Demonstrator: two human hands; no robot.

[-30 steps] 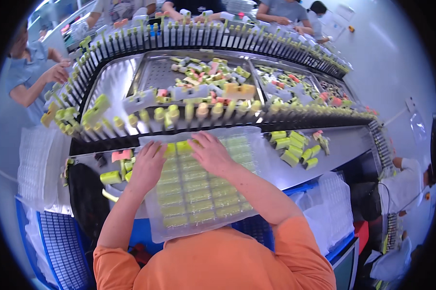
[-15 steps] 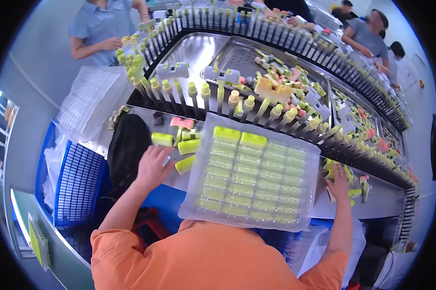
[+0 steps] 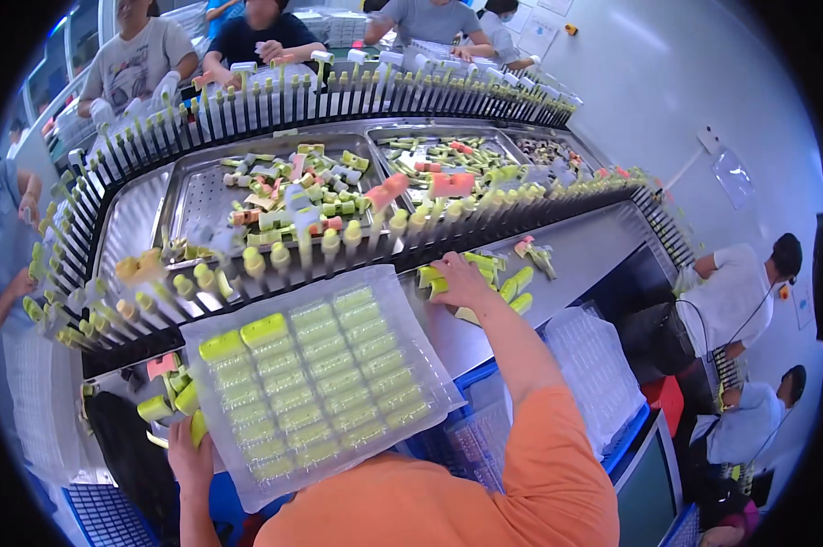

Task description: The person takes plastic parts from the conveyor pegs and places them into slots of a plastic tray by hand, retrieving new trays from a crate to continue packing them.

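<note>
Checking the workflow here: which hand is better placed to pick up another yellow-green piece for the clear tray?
Probably the right hand: it already rests on the loose yellow-green pieces beside the clear tray. The left hand sits at the tray's near left corner.

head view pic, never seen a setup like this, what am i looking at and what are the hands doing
This is one picture from a camera worn on a person's head, looking down, so the edges bend. The orange sleeves at the bottom are that person's own arms. In front lies a clear plastic tray with rows of pockets, most holding yellow-green pieces. The left hand is at the tray's lower left corner, beside loose yellow-green pieces. The right hand rests on a small pile of pieces on the metal table. Beyond runs a curved belt of black pegs carrying pieces, around metal pans of mixed parts. Other people work around it.
</note>
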